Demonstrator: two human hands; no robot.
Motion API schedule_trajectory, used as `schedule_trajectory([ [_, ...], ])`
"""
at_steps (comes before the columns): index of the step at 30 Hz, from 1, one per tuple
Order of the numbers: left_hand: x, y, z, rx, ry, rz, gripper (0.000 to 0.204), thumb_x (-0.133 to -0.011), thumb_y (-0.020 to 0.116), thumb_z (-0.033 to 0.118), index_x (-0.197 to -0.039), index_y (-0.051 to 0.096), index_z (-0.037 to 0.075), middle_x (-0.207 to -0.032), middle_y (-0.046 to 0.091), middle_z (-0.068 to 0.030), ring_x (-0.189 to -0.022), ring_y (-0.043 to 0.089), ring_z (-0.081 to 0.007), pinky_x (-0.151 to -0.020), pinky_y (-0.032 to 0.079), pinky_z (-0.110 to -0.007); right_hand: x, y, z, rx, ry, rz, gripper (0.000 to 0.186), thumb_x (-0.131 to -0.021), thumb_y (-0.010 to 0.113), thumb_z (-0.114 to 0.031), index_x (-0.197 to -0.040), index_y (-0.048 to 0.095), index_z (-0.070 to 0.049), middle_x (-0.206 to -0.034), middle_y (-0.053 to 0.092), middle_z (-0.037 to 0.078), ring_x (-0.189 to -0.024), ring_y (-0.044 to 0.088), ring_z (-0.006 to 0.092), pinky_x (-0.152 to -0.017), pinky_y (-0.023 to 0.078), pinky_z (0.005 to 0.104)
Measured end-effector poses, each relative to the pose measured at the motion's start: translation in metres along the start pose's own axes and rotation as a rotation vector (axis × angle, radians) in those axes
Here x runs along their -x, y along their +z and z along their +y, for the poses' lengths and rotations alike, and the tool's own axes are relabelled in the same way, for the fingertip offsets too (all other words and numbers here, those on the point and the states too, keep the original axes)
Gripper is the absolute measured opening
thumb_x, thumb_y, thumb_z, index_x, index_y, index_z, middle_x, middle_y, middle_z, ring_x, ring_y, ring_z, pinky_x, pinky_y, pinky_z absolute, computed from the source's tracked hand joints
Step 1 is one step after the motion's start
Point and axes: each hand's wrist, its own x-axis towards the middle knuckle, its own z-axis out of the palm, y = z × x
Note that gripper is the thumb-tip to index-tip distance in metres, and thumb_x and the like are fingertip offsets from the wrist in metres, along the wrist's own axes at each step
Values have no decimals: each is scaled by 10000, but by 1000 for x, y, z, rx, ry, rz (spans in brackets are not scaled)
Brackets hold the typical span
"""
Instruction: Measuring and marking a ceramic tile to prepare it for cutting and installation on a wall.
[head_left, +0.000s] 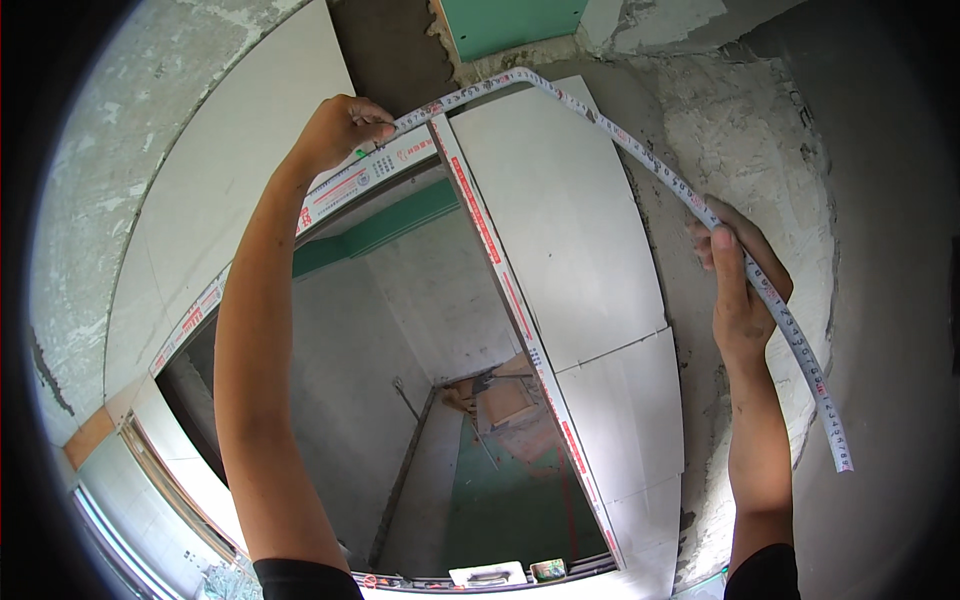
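meas. tape (799,350): metal-look, smooth; wh. panels (545,230): smooth; wall (750,150): rough matt cem.

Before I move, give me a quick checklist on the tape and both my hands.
1. Left hand on the tape: ok, fingers pinch it beside the top of the frame.
2. Right hand on the tape: ok, thumb lies over it.
3. Tape straight between the hands: not ok, it bends sharply near the top edge of the tile.
4. Tape's far end held: not ok, it hangs loose past the right hand.
5. Tape's end at the left hand: cannot tell, the fingers cover it.
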Motion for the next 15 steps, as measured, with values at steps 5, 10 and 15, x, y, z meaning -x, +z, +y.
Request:
schedule_trajectory([
  [5, -3, 1, 2, 16, 28, 1, 177, -995, 829, 138, -1111, 855, 6, -951, 826, -99, -803, 763, -182, -774, 587, -354, 2, -5, 2, 6, 2, -2, 333, -1145, 654, -254, -1283, 786, 18, -1028, 836, 155, -924, 813, 196, -806, 649, 316],
  [10, -2, 1, 0, 20, 22, 3, 183, -990, 832, 138, -1115, 854, 6, -958, 826, -99, -807, 764, -182, -782, 590, -351, 4, -5, 8, 7, 9, -5, 330, -1148, 646, -261, -1268, 789, 12, -1030, 837, 151, -938, 821, 204, -792, 652, 324],
  [15, -2, 3, 5, -28, 19, 18, 171, -992, 824, 123, -1112, 853, 4, -954, 825, -106, -810, 766, -186, -790, 593, -359, 2, -6, 8, 41, -37, -16, 327, -1150, 643, -262, -1264, 789, 7, -1024, 836, 153, -924, 824, 211, -787, 652, 328],
])
